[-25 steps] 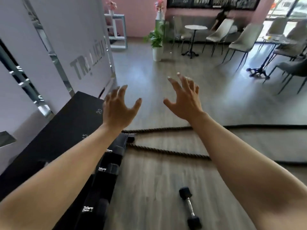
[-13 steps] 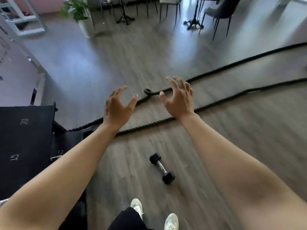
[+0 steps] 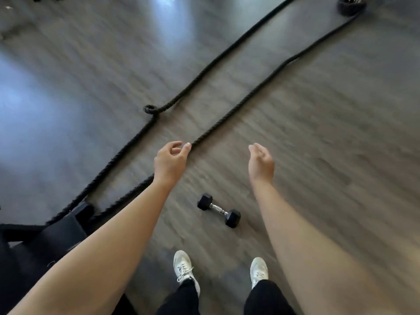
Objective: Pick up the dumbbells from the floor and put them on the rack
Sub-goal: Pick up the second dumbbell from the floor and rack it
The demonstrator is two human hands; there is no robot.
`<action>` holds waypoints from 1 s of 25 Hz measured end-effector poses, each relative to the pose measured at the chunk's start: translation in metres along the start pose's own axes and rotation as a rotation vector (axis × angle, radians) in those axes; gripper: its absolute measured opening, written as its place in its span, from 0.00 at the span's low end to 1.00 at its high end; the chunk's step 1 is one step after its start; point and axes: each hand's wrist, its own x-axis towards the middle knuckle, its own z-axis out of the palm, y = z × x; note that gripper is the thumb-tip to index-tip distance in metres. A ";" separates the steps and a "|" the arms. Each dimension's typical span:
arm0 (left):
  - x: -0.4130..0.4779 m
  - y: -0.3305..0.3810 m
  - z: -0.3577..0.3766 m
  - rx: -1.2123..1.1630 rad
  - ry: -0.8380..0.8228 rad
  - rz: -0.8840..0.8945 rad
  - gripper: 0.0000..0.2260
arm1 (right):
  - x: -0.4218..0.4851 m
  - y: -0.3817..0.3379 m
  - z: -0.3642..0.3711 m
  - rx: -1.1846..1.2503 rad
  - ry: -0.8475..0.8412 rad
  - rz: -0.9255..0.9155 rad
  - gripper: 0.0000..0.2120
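Note:
A small dumbbell [image 3: 218,210] with black hexagonal ends and a metal handle lies on the wooden floor, just ahead of my white shoes. My left hand [image 3: 171,163] hovers above and to the left of it, fingers loosely curled and holding nothing. To the dumbbell's upper right hangs my right hand [image 3: 260,163], also empty with its fingers relaxed. Both hands are well clear of the dumbbell. A corner of the black rack [image 3: 45,242] shows at the lower left.
Two lengths of thick black battle rope [image 3: 197,76] run diagonally across the floor from the rack's foot toward the upper right. A dark round object [image 3: 348,6] sits at the top right edge. My feet [image 3: 184,269] stand just behind the dumbbell.
The view has tilted down from the room to the floor at my feet. Both hands have lowered and their spread fingers have relaxed into a loose curl. The dumbbell now lies between my forearms.

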 end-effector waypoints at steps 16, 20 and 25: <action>0.186 -0.406 0.291 0.341 -0.283 -0.127 0.27 | 0.195 0.500 0.051 0.141 0.319 0.548 0.07; 0.224 -0.505 0.360 0.360 -0.294 -0.168 0.30 | 0.232 0.614 0.073 0.202 0.401 0.586 0.08; 0.249 -0.555 0.402 0.343 -0.349 -0.251 0.35 | 0.253 0.666 0.088 0.241 0.463 0.573 0.14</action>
